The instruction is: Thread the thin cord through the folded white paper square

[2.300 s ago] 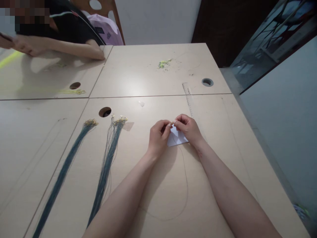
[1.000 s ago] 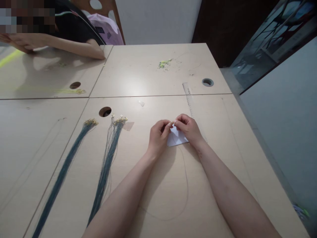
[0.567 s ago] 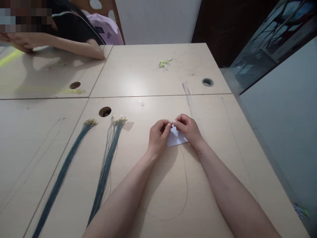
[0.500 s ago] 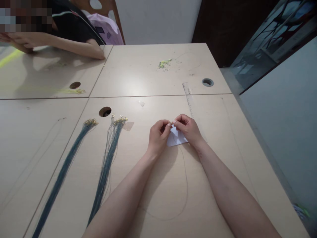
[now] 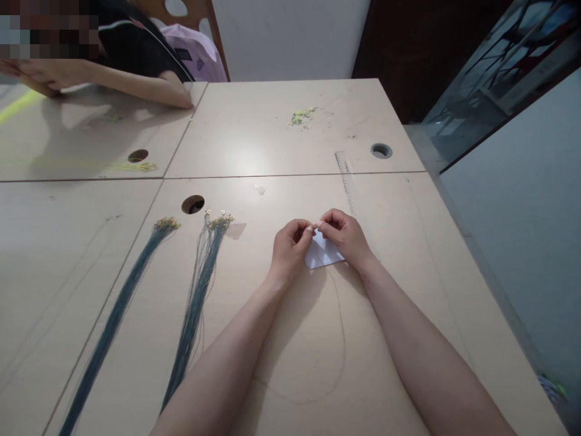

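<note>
Under the hands: a white paper (image 5: 323, 255) is lying beneath both hands, partly hidden by them.
Further out: a clear ruler (image 5: 347, 181) is lying just past the right hand; two teal cord bundles (image 5: 200, 290) are stretching well off to the left of the left hand.
Hands: the left hand (image 5: 290, 249) and right hand (image 5: 345, 236) are meeting fingertip to fingertip, each pinching the end of the thin cord (image 5: 342, 327).
Thin cord: pale and hair-fine, it is looping back between the forearms.

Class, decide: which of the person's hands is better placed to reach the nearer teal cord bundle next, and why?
Likely the left hand: it sits on the side of the teal cord bundle. The right hand, pinching the thin cord with it over the white paper, would have to cross it.
</note>
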### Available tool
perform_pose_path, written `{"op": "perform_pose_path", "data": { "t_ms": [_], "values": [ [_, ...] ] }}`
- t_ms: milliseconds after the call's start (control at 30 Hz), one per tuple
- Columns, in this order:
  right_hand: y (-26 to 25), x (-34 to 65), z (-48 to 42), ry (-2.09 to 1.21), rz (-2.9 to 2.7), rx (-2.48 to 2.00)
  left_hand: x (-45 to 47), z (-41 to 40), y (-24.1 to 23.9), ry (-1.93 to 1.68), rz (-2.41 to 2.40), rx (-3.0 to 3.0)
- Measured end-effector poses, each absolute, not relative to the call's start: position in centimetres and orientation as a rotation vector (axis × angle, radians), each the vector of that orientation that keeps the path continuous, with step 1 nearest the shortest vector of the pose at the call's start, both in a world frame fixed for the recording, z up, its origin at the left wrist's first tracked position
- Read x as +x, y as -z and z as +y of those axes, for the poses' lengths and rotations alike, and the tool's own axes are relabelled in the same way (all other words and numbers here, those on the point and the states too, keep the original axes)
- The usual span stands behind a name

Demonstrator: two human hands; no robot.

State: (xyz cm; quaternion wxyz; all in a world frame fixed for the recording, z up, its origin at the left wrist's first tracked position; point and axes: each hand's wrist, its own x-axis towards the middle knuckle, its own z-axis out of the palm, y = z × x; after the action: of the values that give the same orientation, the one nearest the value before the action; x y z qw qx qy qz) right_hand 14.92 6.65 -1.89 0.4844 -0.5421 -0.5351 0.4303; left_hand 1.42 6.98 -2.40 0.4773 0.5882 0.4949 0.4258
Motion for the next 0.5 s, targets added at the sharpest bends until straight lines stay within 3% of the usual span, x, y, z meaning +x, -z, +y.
{"op": "perform_pose_path", "data": {
  "t_ms": [500],
  "values": [
    [1.94, 15.04, 6.67, -1.074, -1.271, -1.315, 1.39, 6.88, 1.77, -1.001, 1.214, 1.423]
  ]
}}
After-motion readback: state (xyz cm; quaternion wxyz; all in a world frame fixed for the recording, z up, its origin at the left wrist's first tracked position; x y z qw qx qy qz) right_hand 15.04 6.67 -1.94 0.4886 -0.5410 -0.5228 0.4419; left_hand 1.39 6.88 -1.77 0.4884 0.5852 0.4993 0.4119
